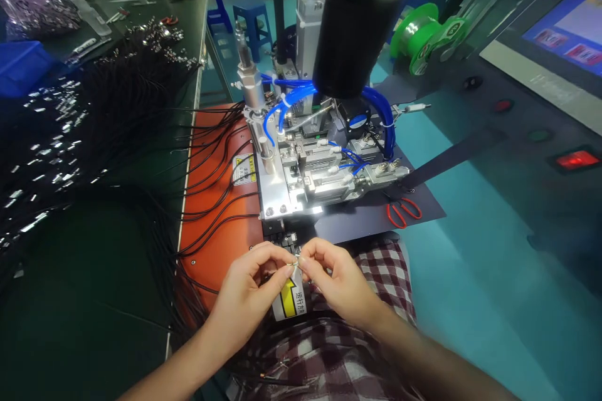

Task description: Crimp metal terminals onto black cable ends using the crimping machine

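My left hand (251, 288) and my right hand (339, 279) meet at the near end of a metal machine (324, 169). Thumb and forefinger of each are pinched together over a small, pale, thin piece (295, 262), perhaps a wire end; it is too small to name. Just below the fingertips is a white label with a yellow arrow (288, 302). Black cables (221, 200) run in a row across the orange plate (211, 169) into the machine's left side.
Heaps of black cables (136, 75) with shiny ends cover the table at left. Red-handled scissors (403, 212) lie on the dark plate at right. A black cylinder (345, 37) hangs above the machine. A green spool (416, 31) and a control panel (540, 94) stand at right.
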{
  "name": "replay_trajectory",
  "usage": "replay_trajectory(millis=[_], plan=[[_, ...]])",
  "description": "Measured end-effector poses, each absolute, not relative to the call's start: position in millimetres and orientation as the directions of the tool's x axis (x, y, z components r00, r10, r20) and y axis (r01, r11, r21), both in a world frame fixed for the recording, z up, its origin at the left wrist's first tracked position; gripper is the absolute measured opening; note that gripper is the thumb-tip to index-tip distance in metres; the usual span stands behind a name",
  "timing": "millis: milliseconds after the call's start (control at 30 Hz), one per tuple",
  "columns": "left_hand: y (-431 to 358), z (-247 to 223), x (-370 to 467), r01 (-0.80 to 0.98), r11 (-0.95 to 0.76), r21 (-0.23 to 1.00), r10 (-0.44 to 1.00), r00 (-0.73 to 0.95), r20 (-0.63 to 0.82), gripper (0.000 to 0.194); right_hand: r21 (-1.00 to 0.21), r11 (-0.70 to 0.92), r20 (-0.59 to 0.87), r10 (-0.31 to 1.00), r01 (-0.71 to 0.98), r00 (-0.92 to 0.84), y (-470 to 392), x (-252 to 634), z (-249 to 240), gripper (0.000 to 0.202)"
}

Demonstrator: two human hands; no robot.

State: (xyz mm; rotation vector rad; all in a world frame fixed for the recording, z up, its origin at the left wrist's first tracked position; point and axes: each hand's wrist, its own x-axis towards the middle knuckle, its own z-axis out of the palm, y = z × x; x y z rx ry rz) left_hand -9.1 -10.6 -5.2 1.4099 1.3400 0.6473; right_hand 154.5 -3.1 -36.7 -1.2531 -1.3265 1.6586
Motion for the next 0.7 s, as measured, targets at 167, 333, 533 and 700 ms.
replay_trajectory(millis=[167,333,533,700], plan=[[0.0,-12.3,-14.9,0.587,-0.132,0.798,0.965,0.26,-0.031,0.014,-0.966,-0.216,-0.248,0.933,0.143,-0.262,17.0,159.1,-46.1,0.015],[9.2,-27.9,-24.3,0.658,-0.334,0.675,0.919,0.386,0.078,0.025,-0.947,-0.315,-0.321,0.908,0.064,-0.268,30.3,156.6,-59.5,0.02],[13.1,-34.7,-28.6,0.677,-0.407,0.613,0.891,0.441,0.104,0.03,-0.899,-0.434,-0.431,0.861,0.051,-0.27,32.0,154.1,-62.8,0.022],[13.7,-36.3,-29.2,0.703,-0.452,0.549,0.878,0.459,0.136,0.037,-0.907,-0.414,-0.418,0.868,0.074,-0.267,33.4,151.6,-63.3,0.024]])
